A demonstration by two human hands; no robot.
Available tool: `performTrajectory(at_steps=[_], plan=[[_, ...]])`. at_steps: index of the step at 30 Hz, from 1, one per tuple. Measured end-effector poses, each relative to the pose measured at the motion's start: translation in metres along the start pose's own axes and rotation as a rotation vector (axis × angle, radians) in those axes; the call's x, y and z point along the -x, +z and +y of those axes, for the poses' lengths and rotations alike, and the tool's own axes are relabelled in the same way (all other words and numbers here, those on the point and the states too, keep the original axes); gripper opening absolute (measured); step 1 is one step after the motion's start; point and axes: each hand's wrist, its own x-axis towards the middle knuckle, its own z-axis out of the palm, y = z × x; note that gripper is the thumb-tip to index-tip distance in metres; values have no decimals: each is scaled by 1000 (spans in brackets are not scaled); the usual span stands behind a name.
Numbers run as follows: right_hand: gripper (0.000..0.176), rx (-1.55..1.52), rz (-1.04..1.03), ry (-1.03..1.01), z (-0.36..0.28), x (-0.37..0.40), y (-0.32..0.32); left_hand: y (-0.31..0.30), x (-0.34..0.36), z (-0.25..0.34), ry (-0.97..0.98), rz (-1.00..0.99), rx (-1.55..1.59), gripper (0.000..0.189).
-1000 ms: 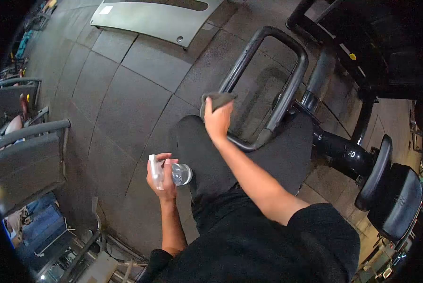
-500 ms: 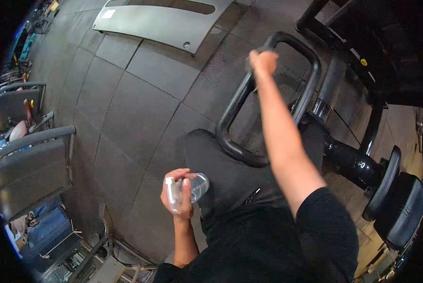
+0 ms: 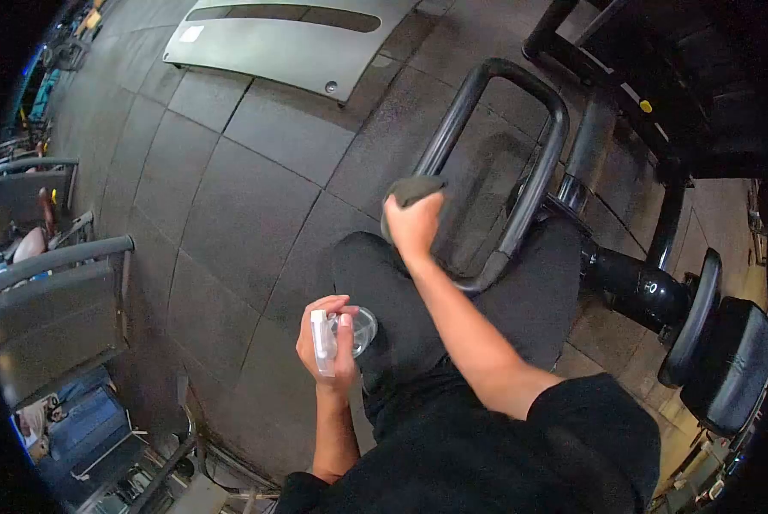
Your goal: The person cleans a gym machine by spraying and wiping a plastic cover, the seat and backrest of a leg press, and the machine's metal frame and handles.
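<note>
A clear plastic spray bottle [image 3: 365,331] with a white-tipped head is gripped in my left hand [image 3: 339,349], above my left thigh. My right hand [image 3: 416,227] is closed around a dark cloth [image 3: 414,189]. The cloth is wrapped over the near left side of a black looped handlebar [image 3: 558,141] on an exercise machine. Part of the bar is hidden beneath my hand and the cloth.
A black padded seat [image 3: 731,364] stands at the right beside the machine's black frame [image 3: 628,276]. At the top lies a grey panel [image 3: 273,43] on the dark tiled floor [image 3: 247,197]. Mesh-backed chairs [image 3: 59,317] line the left side.
My right hand and the cloth have slid down the left side of the handlebar towards my body. My left hand still holds the spray bottle in nearly the same place.
</note>
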Motion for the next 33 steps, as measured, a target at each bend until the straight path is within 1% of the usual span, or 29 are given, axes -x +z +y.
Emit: performTrajectory(at_steps=[1,2,4,7,8,9,10,11,13,14,15,17,18,20,22,23,24,25,26,27,28,29,30,31,33], plan=[[67,27,-49,20,-3,11,-6,1,-6,-1,28,-19,-10,18],[67,26,-46,27,-8,7,-7,0,-15,-2,100,-65,-46,19],[64,14,-92,138,-19,-14,-8,3,-27,-4,99,-86,-44,19],[60,-9,-25,157,-30,-63,-6,8,-40,-6,123,-104,-90,19],[58,-38,-20,147,-35,-82,-6,8,-41,-8,127,-81,-68,19],[57,38,28,103,-31,-101,1,6,-38,-8,124,-62,-51,19],[61,29,37,156,-36,-118,-2,7,-39,-8,148,-48,-31,19],[66,30,27,100,-32,-142,-1,6,-37,-8,148,-46,-34,19],[74,74,20,96,-36,-206,2,2,-32,-7,136,-39,-94,18],[78,97,18,145,-47,-239,1,1,-27,-7,143,-35,-96,18],[81,86,-4,165,-56,-269,-2,1,-20,-6,96,-11,-57,18],[85,141,-9,309,-75,-320,-2,-4,-6,-4,33,7,-14,17],[84,115,-12,337,-86,-322,-4,-4,-3,-6,36,13,17,17],[84,116,-25,386,-77,-299,-11,-12,21,-3,5,13,39,17],[84,88,52,199,-80,-284,-13,-12,23,-9,27,7,24,18],[92,110,93,37,-60,-269,-3,-12,21,-12,35,13,34,18],[80,156,110,74,-61,-235,-6,-13,23,-11,-30,-7,70,19],[67,137,26,-65,-45,-203,-6,-11,25,-10,-98,-28,109,20],[64,51,86,-61,-31,-155,1,-9,21,-7,-119,-44,71,21],[61,-84,-1,16,-20,-102,-1,-7,16,-3,-125,-49,71,21],[64,-74,-27,-14,-15,-53,-4,-5,9,-2,-77,-84,36,21],[67,-12,-66,90,-16,-11,-7,-4,4,0,-35,-120,-2,21],[69,11,-132,149,-13,13,-11,-4,0,1,-41,-125,-7,21],[70,50,-125,110,-12,15,-13,-1,-6,1,-17,-116,6,20],[70,24,-147,199,-21,0,-13,4,-18,2,33,-105,37,18]])
